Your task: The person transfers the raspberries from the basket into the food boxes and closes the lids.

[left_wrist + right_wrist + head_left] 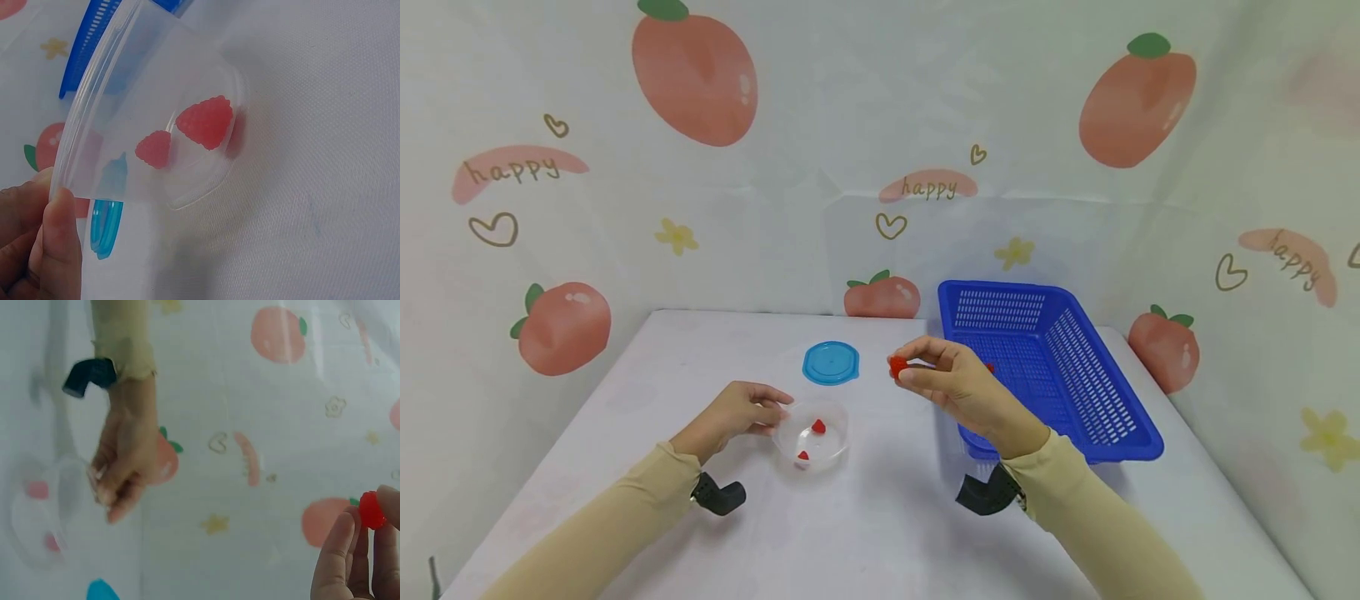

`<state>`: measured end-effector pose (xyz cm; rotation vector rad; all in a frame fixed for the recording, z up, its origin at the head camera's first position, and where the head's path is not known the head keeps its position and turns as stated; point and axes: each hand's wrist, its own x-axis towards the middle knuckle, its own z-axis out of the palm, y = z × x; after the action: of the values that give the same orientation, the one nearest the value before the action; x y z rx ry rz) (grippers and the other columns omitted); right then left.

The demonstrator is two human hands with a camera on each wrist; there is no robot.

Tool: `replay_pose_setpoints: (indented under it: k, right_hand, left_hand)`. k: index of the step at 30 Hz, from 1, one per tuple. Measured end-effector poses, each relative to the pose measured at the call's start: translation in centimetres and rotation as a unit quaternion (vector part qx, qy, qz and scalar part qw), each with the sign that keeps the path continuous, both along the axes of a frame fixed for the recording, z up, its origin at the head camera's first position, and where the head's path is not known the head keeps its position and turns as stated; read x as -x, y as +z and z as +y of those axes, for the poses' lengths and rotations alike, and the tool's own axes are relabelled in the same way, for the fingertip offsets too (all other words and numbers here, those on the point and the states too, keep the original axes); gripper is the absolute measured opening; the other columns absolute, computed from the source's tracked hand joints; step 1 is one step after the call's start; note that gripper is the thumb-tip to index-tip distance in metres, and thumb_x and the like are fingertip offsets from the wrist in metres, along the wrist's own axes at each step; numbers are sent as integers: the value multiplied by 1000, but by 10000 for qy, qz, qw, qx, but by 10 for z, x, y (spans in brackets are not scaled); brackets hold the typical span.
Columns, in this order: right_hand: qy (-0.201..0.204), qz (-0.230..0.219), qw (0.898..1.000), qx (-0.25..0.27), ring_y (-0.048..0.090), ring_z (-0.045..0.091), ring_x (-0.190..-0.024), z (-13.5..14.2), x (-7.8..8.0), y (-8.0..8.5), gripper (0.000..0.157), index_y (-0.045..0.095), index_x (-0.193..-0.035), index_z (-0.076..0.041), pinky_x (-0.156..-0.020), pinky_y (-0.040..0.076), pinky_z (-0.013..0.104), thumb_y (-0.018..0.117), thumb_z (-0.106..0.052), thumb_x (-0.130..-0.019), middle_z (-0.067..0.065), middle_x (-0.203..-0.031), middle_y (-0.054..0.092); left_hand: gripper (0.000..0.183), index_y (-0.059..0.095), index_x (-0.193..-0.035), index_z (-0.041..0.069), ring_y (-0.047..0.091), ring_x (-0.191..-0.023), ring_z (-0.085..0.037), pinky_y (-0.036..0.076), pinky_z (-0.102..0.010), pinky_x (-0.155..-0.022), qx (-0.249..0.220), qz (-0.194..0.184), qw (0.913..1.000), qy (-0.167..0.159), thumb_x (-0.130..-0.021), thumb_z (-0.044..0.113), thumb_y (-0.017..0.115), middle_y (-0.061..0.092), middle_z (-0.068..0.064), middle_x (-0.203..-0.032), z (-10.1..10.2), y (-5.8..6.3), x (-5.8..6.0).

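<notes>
A clear plastic tub (838, 442) stands on the white table, with two red raspberries inside; the nearer raspberry (206, 122) looks larger in the left wrist view. My left hand (739, 417) pinches the tub's rim at its left side between thumb and fingers. Up off the table, my right hand (962, 385) holds another raspberry (897, 367) between thumb and fingertips, between the tub and the blue basket (1120, 408). The right wrist view shows this held raspberry (372, 510) too.
A round blue lid (831, 363) lies on the table behind the tub. Inside the basket at the right, a bit of red (990, 367) shows, mostly hidden by my right hand. A fruit-printed cloth (760, 233) hangs behind the table (865, 533).
</notes>
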<state>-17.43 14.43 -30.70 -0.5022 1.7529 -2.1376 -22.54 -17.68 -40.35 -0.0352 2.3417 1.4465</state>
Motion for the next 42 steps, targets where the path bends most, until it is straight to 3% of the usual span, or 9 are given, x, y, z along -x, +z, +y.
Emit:
replay_pose_setpoints:
  k: [8, 19, 31, 42]
  right_hand:
    - [151, 1, 9988, -457, 61, 14, -98, -26, -10, -18, 16, 66, -102, -14, -93, 51, 24, 70, -8, -87, 0, -103, 63]
    - [117, -307, 9958, -854, 64, 14, -97, -43, -10, -53, 25, 62, -111, 3, -97, 52, 32, 68, -6, -88, 0, -103, 67]
    - [-226, -243, 9892, -1428, 66, 14, -95, -55, 5, -91, 26, 66, -110, -1, -96, 52, 34, 70, -12, -87, 3, -104, 69]
    - [-438, -281, 9832, -1747, 67, 14, -94, -61, 13, -106, 26, 67, -110, -2, -96, 52, 35, 71, -13, -87, 6, -108, 69]
  left_hand:
    - [32, 65, -118, -3, 62, -76, -16, 58, -26, -70, -5, 1, 10000, 54, -86, 1, 66, 61, -9, -91, 0, -2, 1]
    - [32, 65, -117, -3, 62, -76, -15, 59, -27, -70, 19, 50, 10000, 56, -85, 0, 65, 62, -9, -91, -1, -2, 1]
    - [32, 65, -117, -4, 63, -77, -15, 59, -27, -70, -3, 82, 10000, 7, -85, 0, 65, 62, -10, -91, -2, -4, 3]
    - [32, 65, -117, -3, 63, -76, -14, 59, -27, -70, -16, 67, 10000, 0, -85, 0, 66, 61, -9, -91, -2, -3, 2]
